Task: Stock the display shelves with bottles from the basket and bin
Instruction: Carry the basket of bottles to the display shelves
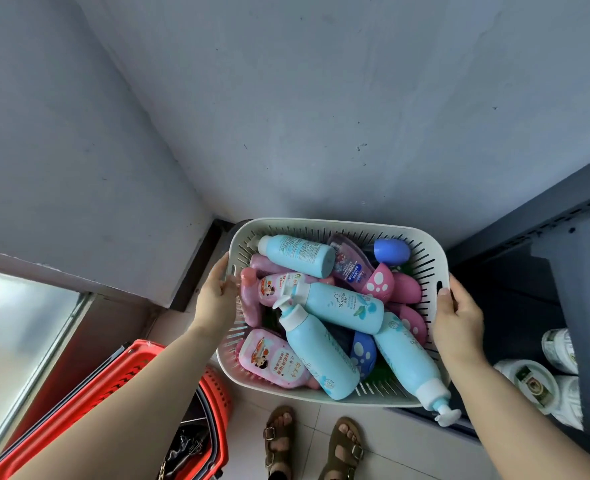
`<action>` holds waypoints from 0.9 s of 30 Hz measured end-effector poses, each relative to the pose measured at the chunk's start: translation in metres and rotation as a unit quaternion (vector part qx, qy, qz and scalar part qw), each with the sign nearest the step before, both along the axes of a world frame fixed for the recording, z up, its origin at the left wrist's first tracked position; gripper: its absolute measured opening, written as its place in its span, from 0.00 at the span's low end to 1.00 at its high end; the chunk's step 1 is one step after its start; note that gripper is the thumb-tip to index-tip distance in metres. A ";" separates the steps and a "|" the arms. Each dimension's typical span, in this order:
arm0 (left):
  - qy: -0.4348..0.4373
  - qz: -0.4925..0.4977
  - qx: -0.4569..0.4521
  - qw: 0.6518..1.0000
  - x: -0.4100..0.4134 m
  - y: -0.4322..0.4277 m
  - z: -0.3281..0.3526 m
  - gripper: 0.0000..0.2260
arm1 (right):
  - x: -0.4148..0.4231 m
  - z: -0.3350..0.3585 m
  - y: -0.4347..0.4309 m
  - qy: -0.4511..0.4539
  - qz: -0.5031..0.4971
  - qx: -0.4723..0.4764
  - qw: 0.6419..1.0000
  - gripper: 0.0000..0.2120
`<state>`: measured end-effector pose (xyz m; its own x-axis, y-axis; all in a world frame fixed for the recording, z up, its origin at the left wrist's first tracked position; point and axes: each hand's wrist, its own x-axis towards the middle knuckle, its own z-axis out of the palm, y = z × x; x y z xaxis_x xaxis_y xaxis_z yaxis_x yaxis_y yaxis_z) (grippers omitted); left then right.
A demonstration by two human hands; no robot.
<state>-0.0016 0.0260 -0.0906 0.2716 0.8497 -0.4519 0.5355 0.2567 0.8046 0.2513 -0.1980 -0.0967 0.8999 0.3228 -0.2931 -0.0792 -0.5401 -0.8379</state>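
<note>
I see the white bin [321, 225] held at both sides, next to the dark shelves [563, 265]. Left hand [217, 296] fingers curl over its left rim; right hand [456, 317] fingers clamp the right rim. Blue and pink bottles [342, 306] piled inside. Red basket [113, 375] on floor, lower left.

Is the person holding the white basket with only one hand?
No, the left hand grips one side of the basket and the right hand grips the other.

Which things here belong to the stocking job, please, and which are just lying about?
Job: white basket, gripped by left hand and right hand; blue bottles; pink bottles; red basket; dark shelves.
Lying about: white jars on the shelf; black bag.
</note>
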 end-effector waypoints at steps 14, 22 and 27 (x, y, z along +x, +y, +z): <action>-0.040 0.043 0.006 0.998 -0.054 -0.043 0.128 0.15 | -0.030 0.112 -0.041 0.026 -0.015 0.056 0.998 0.14; -0.054 0.034 -0.025 0.998 -0.101 -0.084 0.157 0.15 | -0.085 0.140 -0.098 0.044 -0.055 0.066 0.995 0.12; -0.062 -0.007 -0.035 0.997 -0.114 -0.109 0.167 0.15 | -0.120 0.141 -0.148 0.040 -0.103 0.076 0.991 0.12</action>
